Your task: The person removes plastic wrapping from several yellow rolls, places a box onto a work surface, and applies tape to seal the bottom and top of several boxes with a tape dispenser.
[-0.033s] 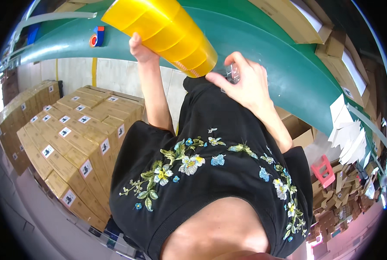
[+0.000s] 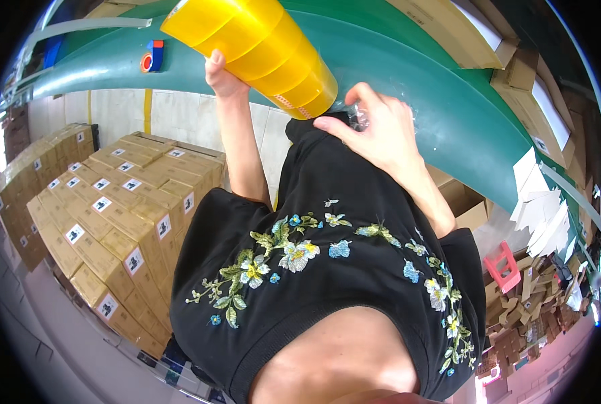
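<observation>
My left hand [image 2: 225, 77] grips a long stack of yellow packing tape rolls [image 2: 260, 47] from below, its thumb showing against the rolls' side. The stack is tilted over the bench, with its near end just above my lap. To the right of that end, my right hand [image 2: 383, 128] has its fingers curled over crumpled clear plastic film [image 2: 361, 116], and its thumb points toward the rolls, apart from the forefinger. Some film also shows past the far side of the fingers. The palm is hidden.
The green bench [image 2: 462, 135] runs across in front of me, with a red and blue tape dispenser [image 2: 152, 56] at left. Stacked cartons [image 2: 112, 202] stand on the left. Open boxes [image 2: 536, 101], white papers [image 2: 543, 209] and a pink stool [image 2: 502, 266] are on the right.
My right hand's thumb and forefinger have shifted slightly left, and the film under them has changed shape. The tape stack and my left hand have moved very slightly right.
</observation>
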Tool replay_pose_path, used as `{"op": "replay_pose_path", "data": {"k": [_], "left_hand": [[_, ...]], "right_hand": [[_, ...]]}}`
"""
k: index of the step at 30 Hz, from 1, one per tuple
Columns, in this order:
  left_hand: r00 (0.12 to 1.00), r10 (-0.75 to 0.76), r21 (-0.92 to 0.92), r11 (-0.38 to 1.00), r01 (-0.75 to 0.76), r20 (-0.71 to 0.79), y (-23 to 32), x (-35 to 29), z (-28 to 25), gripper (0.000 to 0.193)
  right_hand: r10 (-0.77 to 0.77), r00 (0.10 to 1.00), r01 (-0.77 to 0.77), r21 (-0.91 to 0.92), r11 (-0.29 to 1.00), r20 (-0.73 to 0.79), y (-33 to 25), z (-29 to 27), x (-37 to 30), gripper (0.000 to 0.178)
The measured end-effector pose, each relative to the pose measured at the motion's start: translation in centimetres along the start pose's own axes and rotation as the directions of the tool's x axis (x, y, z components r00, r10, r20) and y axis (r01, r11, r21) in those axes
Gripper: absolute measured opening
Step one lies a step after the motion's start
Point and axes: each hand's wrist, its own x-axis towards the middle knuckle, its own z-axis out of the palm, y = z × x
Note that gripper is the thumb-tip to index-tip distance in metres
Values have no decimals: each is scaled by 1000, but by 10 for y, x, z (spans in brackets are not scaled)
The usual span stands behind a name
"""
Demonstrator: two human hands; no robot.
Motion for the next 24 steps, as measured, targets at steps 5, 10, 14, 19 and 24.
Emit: {"op": "replay_pose_path", "data": {"k": [5, 10, 14, 19, 24], "left_hand": [[996, -38, -67, 997, 43, 75, -2, -1, 8, 60], [997, 20, -89, 996, -26, -71, -7, 0, 10, 62], [994, 96, -264, 959, -105, -46, 1, 3, 0, 57], [989, 84, -345, 931, -123, -126, 15, 8, -26, 60], [962, 113, -227, 959, -171, -248, 6, 11, -11, 63]], "right_hand": [[59, 993, -65, 55, 996, 104, 17, 20, 19, 38], [57, 982, -118, 350, 929, 178, 36, 17, 12, 21], [215, 976, -202, 378, 903, 7, 95, 0, -7, 19], [450, 888, -361, 752, 551, 96, 156, -30, -37, 12], [491, 864, 99, 994, 55, -113, 110, -42, -18, 26]]}}
